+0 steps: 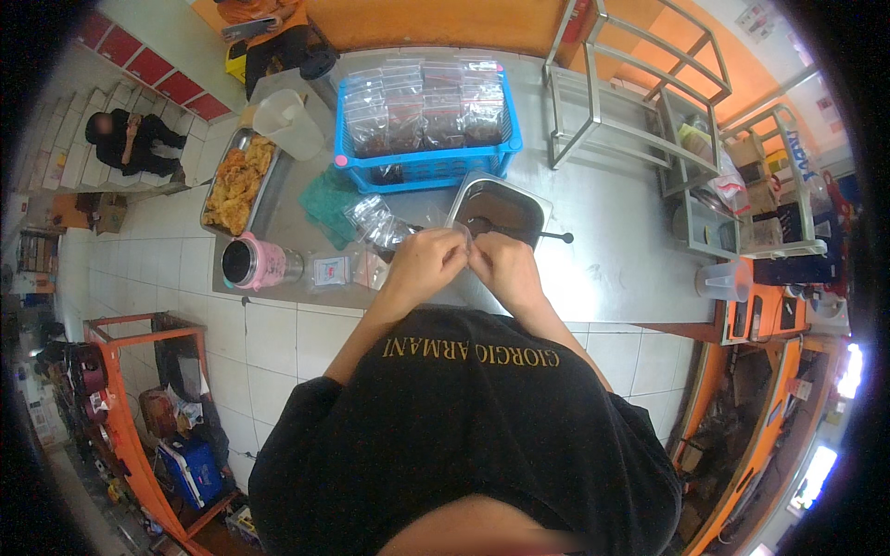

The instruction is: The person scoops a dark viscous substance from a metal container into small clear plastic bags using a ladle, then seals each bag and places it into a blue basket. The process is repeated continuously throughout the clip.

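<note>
Above the near edge of the metal table, my left hand (429, 262) and my right hand (506, 265) meet, with fingers pinched together. Between them is the top of a small clear plastic bag (458, 225); its lower part is mostly hidden by my hands. Just beyond my right hand stands a rectangular steel pan (529, 199) of brown sauce, with a dark ladle (519, 230) resting in it, handle over the right rim. Several clear plastic bags (373, 219) lie to the left of my left hand. Behind them, a blue basket (417, 174) holds rows of filled bags (404, 116).
At the left stand a tray of fried food (239, 185), a translucent pitcher (289, 125) and a pink-and-steel tumbler (269, 263). A green plastic bag (328, 206) and a packet (331, 271) lie nearby. A metal rack (640, 88) is at the right back. Two people are beyond the table.
</note>
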### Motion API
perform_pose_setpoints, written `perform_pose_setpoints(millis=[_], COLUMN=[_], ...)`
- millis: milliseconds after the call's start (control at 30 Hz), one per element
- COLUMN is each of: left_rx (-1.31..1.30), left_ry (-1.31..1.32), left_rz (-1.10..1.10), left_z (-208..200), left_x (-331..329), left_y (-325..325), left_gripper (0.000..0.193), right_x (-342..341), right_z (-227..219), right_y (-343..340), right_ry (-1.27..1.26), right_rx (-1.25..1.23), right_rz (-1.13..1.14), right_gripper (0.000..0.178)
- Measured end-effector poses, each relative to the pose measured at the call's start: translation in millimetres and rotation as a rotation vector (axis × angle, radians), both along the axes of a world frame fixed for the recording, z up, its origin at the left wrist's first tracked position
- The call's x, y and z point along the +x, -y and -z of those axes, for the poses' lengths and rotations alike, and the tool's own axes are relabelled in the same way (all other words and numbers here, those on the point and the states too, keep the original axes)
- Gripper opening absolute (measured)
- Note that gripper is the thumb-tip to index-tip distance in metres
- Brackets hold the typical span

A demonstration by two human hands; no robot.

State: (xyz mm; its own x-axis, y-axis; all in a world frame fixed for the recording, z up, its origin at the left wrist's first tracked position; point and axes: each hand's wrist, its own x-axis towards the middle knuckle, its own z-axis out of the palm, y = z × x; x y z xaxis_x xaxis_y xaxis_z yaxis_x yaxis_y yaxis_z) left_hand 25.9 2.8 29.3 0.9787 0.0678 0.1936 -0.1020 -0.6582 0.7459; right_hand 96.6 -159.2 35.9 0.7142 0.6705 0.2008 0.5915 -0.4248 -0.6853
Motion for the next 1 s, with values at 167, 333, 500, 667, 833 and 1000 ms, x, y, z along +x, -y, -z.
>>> perform_pose_setpoints(millis=[167,333,500,667,833,1000], left_rx=[0.011,0.034,0.082,0.046,-0.435,-1.096], left_ry=[-0.096,-0.070,-0.126,-0.291,-0.002,-0.314], left_rz=[0.092,0.115,-0.044,-0.153,-0.355,-0.135], left_z=[2.3,8.4,5.4,1.6,28.3,43.0], left_x=[0.6,2.3,0.9,-5.3,4.1,2.8], left_y=[-9.8,-7.6,-0.1,14.5,11.8,-15.6], left_gripper=[0.021,0.022,0.020,0.026,0.054,0.069], right_x=[9.5,2.5,8.9,17.3,26.5,21.0], right_z=[-0.3,5.3,10.0,4.8,-0.2,-3.8], right_y=[3.6,3.0,0.9,7.3,10.7,19.4], right_ry=[-0.045,0.029,0.078,0.171,-0.204,-0.477], right_rx=[0.037,-0.065,-0.093,-0.027,0.151,0.271], right_rz=[-0.079,-0.088,0.076,0.204,0.214,0.140], right_gripper=[0.013,0.012,0.009,0.013,0.022,0.024])
